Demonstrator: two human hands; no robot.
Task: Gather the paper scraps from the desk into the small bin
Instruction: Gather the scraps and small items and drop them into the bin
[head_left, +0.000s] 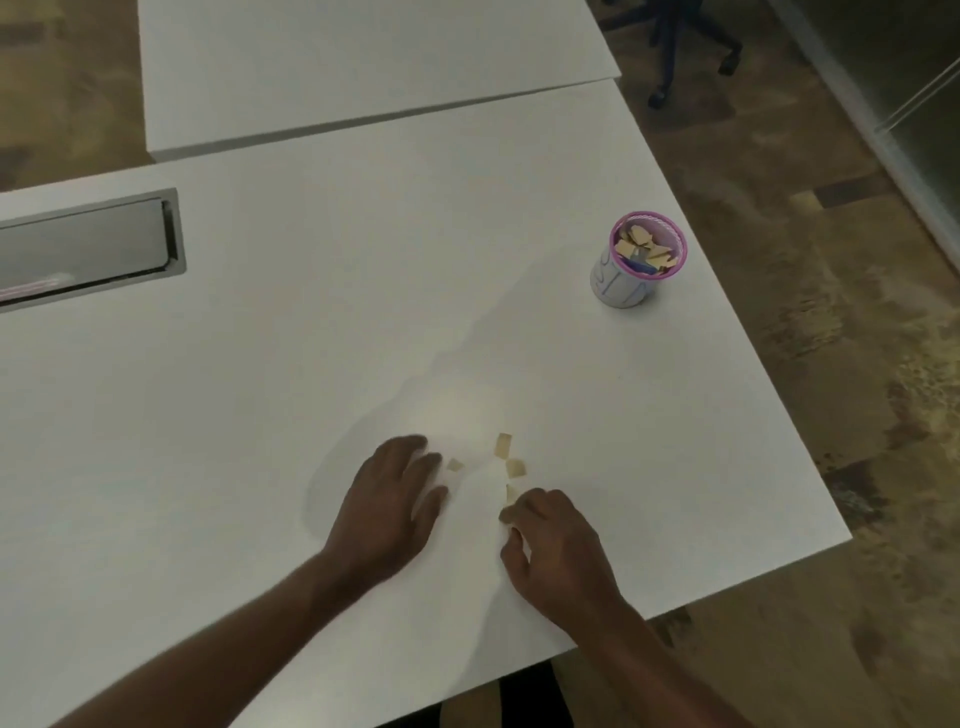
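Note:
Several small tan paper scraps lie on the white desk just ahead of my hands. My left hand rests flat on the desk, fingers extended, with one scrap just off its fingertips. My right hand has its fingers curled, and its fingertips touch a scrap that is partly hidden beneath them. The small bin, pale with a pink rim, stands upright at the far right near the desk edge and holds several scraps.
A grey recessed cable hatch is set into the desk at the far left. A second white table adjoins behind. The desk's right edge drops to a brown floor, where an office chair base stands.

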